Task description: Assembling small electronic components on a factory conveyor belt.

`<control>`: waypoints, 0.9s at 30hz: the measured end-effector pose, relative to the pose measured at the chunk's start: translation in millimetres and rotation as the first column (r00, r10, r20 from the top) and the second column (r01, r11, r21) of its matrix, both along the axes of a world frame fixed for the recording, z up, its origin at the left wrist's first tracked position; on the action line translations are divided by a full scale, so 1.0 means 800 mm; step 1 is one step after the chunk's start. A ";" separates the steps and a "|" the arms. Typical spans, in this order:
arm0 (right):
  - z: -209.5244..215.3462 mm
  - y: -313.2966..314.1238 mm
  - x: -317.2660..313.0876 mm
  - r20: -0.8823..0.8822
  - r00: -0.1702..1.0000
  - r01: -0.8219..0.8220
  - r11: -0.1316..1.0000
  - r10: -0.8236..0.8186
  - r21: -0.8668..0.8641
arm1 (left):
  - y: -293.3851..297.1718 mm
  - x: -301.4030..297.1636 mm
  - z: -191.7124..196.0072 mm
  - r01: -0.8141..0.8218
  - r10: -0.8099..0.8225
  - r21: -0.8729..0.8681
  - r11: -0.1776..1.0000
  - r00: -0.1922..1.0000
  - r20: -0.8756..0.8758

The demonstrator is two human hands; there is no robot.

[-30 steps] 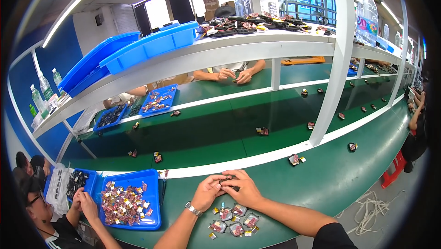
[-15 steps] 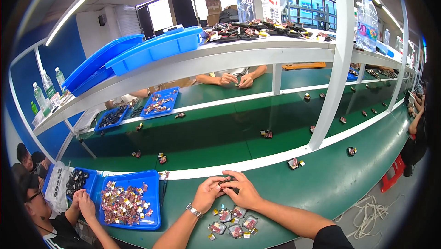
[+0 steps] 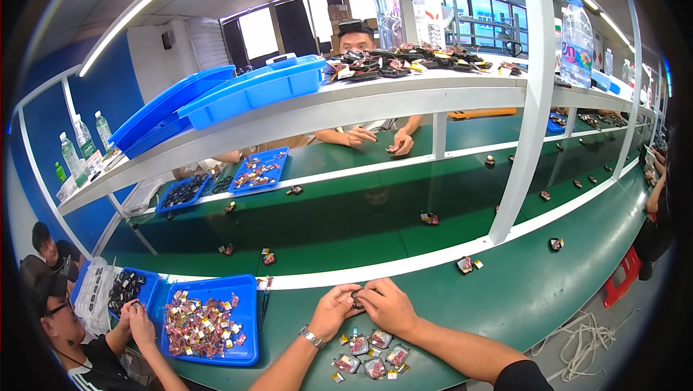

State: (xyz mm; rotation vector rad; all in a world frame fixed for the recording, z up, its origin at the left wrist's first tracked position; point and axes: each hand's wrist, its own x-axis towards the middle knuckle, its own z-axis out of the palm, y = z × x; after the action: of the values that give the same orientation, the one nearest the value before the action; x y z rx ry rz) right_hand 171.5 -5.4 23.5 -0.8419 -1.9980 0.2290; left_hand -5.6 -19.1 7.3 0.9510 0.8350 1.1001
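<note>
My left hand (image 3: 330, 314) and my right hand (image 3: 392, 309) meet over the green bench. Between their fingertips they pinch a small dark electronic part (image 3: 356, 297), largely hidden by the fingers. Just below my hands lies a cluster of grey housings (image 3: 375, 368) with red circuit boards and small yellow-silver pieces. A blue tray (image 3: 254, 326) left of my left forearm holds a heap of small red circuit boards (image 3: 198, 324) with yellow-silver pieces. Beside its right wall lies a thin dark tool (image 3: 263, 301).
A white rail and post (image 3: 518, 138) stand beyond my hands. Behind them, a green belt (image 3: 390, 239) carries scattered assemblies. At left, a co-worker's hands (image 3: 137, 319) are near a tray of black parts (image 3: 128, 288). Overhead, the shelf bears blue trays (image 3: 253, 89) and bottles.
My right fingers, stretched out before, now bend in around the small part. Across the bench, a person's head has come into view above the shelf and their hands have moved apart.
</note>
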 end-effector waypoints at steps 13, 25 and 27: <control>-0.002 0.003 -0.003 -0.002 1.000 0.029 1.000 -0.029 0.008 | 0.008 0.003 0.000 -0.005 0.005 -0.005 1.000 1.000 0.019; -0.045 0.022 0.003 -0.248 0.968 -0.077 0.921 -0.022 -0.381 | 0.015 0.035 -0.034 -0.110 0.141 0.228 0.968 0.982 -0.128; -0.011 0.008 0.001 -0.060 0.998 -0.030 0.899 0.004 -0.437 | 0.010 0.033 -0.033 -0.213 0.268 0.245 0.946 0.938 -0.220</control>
State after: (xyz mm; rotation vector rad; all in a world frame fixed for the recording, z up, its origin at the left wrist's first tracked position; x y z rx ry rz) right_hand 172.2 1.1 15.0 -1.0840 -1.9260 0.7277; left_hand 20.5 -11.1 -19.0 1.2122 1.0761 1.3215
